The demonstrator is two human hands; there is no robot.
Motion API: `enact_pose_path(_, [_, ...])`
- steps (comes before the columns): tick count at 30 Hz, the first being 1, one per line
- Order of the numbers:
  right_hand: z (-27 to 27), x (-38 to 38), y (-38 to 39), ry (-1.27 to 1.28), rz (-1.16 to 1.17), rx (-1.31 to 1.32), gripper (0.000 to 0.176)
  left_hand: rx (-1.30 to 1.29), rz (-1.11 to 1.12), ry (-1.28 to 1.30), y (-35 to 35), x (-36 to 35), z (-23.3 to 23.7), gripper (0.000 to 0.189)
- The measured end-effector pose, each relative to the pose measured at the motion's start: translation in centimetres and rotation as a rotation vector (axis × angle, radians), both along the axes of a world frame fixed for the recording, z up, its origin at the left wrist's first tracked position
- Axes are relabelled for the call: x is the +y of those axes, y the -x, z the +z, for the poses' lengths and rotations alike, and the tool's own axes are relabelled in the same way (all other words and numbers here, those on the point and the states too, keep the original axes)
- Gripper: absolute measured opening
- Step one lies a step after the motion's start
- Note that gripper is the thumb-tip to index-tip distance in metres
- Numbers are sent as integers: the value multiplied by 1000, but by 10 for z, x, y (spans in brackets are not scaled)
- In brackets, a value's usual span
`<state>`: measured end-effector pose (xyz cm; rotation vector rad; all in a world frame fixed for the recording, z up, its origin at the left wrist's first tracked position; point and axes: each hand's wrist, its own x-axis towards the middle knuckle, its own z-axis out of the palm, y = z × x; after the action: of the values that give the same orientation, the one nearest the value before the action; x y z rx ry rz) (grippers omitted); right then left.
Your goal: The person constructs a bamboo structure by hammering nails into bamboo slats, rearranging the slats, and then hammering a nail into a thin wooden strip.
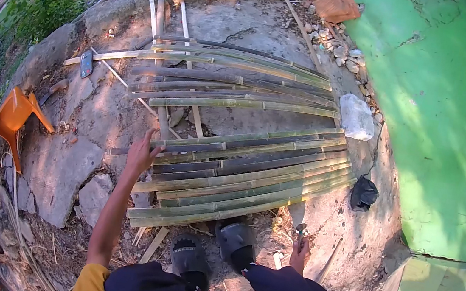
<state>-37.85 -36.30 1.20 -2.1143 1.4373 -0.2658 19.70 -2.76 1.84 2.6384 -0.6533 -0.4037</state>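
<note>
Several split bamboo strips [246, 177] lie side by side on the ground in front of me, in green, yellowish and dark tones. Thinner poles and slats pass beneath them at the left. My left hand [140, 154] is open, fingers apart, right at the left ends of the middle strips. Low on the right, my right hand [299, 255] is closed around a hammer [301, 228], its dark head pointing up and away from me. The hammer is just beyond the nearest strips' right part, beside my sandal [235, 241].
An orange plastic chair [12, 120] stands at the left. A phone [86, 63] lies near a long slat's end. On the right are a clear plastic bag [356, 117], a black bag [364, 194], rubble [343, 53] and a green painted floor [442, 116].
</note>
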Motion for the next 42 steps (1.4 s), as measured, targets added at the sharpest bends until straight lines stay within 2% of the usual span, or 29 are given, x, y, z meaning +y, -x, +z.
enact_pose_path(2, [3,1,-1,16,-20,8,28,83,-57,-135,1,1,2,87])
enact_pose_path(3, [7,4,-6,15,-35,-1,27,78,-67,-134,-14,9,-9,87])
enact_pose_path(5, [10,6,-10,48,-13,6,27,206,-236,-140,-48,21,-37,103])
enact_pose_path(6, [7,6,-5,47,-17,10,27,209,-241,-141,-57,16,-31,103])
enact_pose_path(8, [0,5,0,3,-45,-12,27,641,-314,-252,-79,11,-8,106])
enact_pose_path(10, [3,4,1,-6,-17,-5,25,560,-347,-270,-73,13,-2,102])
enact_pose_path(12, [7,8,-2,10,-30,-11,23,547,-263,-153,-66,16,-6,95])
enact_pose_path(13, [14,11,-7,0,-43,8,22,488,-293,-114,-61,18,-13,91])
enact_pose_path(16, [18,15,-9,13,-26,-29,22,627,-248,-10,-58,19,-8,89])
enact_pose_path(17, [20,15,-11,-18,-37,-33,22,596,-257,32,-58,21,-10,89])
enact_pose_path(21, [32,20,-18,-37,-75,52,23,579,-210,12,-47,22,-1,88])
enact_pose_path(23, [36,20,-23,32,-37,-1,23,544,-187,-90,-51,14,-4,89])
enact_pose_path(27, [24,13,-15,-18,-29,-27,29,562,-265,-145,-50,13,-10,91])
enact_pose_path(29, [30,13,-18,-49,-45,-14,29,89,-333,-305,-37,14,0,85])
enact_pose_path(30, [30,14,-15,-68,-50,-15,29,90,-340,-303,-37,14,-4,85])
enact_pose_path(32, [28,14,-14,-59,-51,-19,28,340,-118,32,-42,16,-17,71])
enact_pose_path(33, [26,14,-12,-48,-47,-26,27,204,-113,-27,-40,19,-27,55])
enact_pose_path(34, [27,14,-11,-45,-50,-26,27,204,-116,-24,-38,22,-37,55])
enact_pose_path(37, [20,15,-7,-17,-64,-22,26,224,-87,125,-30,30,-54,39])
enact_pose_path(40, [18,15,-6,-52,-87,9,29,285,-33,107,-20,29,-45,35])
enact_pose_path(41, [24,17,-10,-69,-105,11,28,201,-46,144,-15,28,-41,34])
enact_pose_path(42, [27,17,-15,-93,-112,10,28,113,-118,74,-16,27,-31,35])
